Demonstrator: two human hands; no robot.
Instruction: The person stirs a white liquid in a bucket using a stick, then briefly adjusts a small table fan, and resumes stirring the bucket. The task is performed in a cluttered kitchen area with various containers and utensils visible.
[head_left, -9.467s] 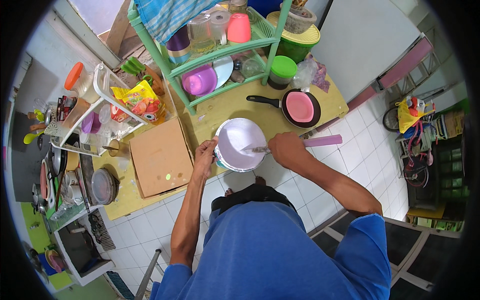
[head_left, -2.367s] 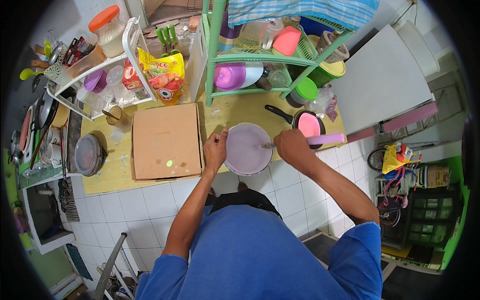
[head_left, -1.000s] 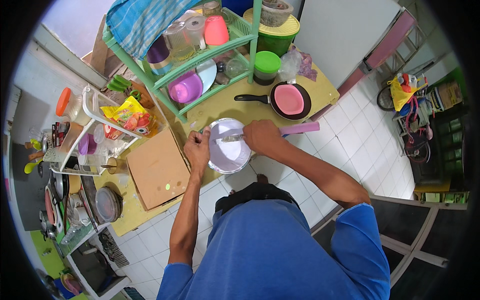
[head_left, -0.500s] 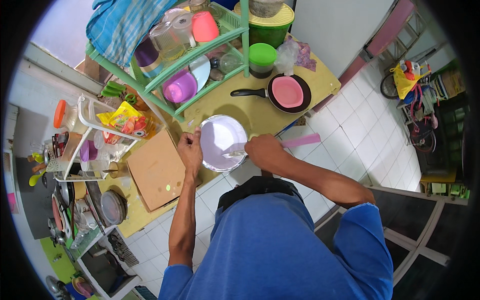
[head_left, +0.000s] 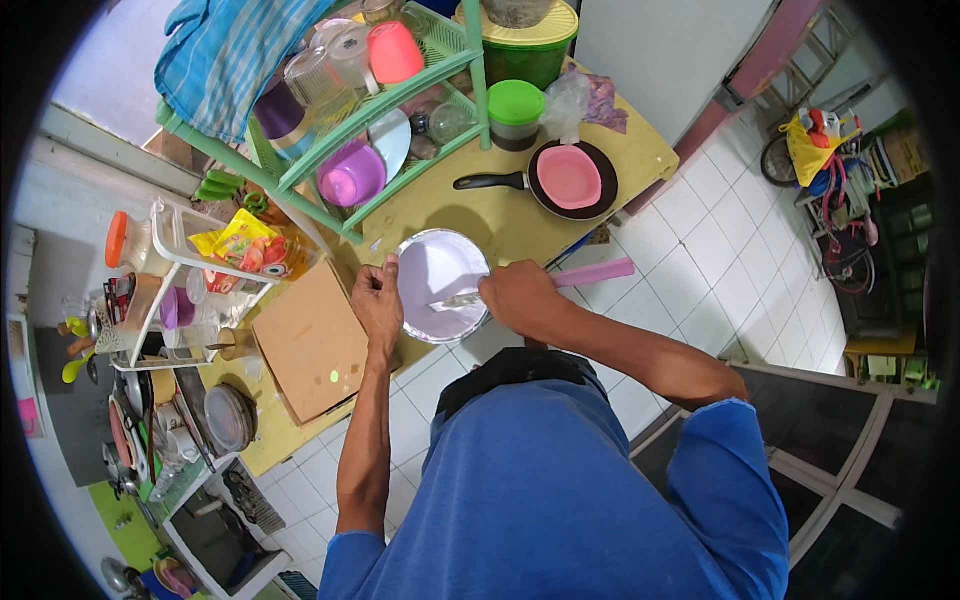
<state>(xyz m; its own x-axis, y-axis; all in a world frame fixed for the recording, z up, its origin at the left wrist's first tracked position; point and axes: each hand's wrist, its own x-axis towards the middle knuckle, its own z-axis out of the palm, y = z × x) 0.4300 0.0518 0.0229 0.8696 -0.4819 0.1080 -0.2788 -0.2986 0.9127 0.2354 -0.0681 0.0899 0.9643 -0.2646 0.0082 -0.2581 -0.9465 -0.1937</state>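
Note:
On the edge of the yellow table stands a round white-lined bowl (head_left: 420, 262) with a silvery rim; what is inside looks white and smooth. My left hand (head_left: 378, 305) pinches the bowl's left rim between thumb and fingers. My right hand (head_left: 518, 296) is closed in a fist round the middle of a spatula (head_left: 597, 272) with a long pink handle. The handle sticks out to the right of my fist. Its pale, shiny other end dips into the bowl and touches the white inside near the right wall.
A frying pan (head_left: 607, 205) holding a pink dish (head_left: 568, 178) lies behind on the right. A green dish rack (head_left: 385, 85) stands at the back, near a green-lidded tub (head_left: 516, 103). A brown board (head_left: 310, 335) lies left of the bowl, beside a white shelf rack (head_left: 150, 325).
My right hand and the spatula have moved slightly left and away from me, the tip shifting within the bowl. My left hand keeps its hold on the rim. The whole view has shifted a little.

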